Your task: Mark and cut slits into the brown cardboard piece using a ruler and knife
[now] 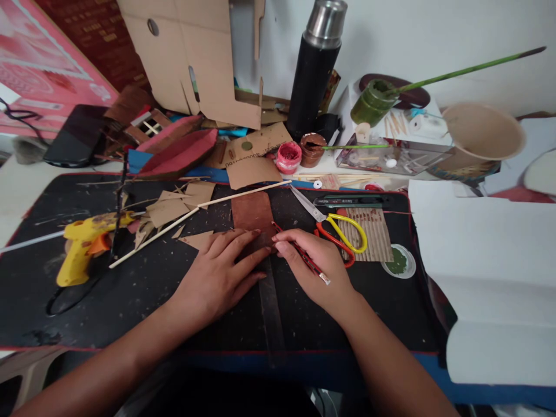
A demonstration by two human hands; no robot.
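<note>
My left hand (221, 266) lies flat, fingers spread, over the near part of a reddish-brown painted piece (252, 209), which looks like cardboard, and the upper end of a see-through ruler (270, 313). The ruler runs toward the mat's front edge. In my right hand (317, 263) is a red and black pencil (307, 259). Its point rests at the right side of the brown piece, and its eraser end is toward me. Scissors (332, 223) with yellow and orange handles lie just beyond my right hand, partly on corrugated cardboard (373, 234).
A yellow glue gun (80, 249) and cardboard scraps (174, 205) lie left on the black mat (152, 307). A long stick (197, 208) crosses behind my hands. Farther back stand a black flask (313, 75) and paint jars (289, 157). White paper (490, 278) covers the right side.
</note>
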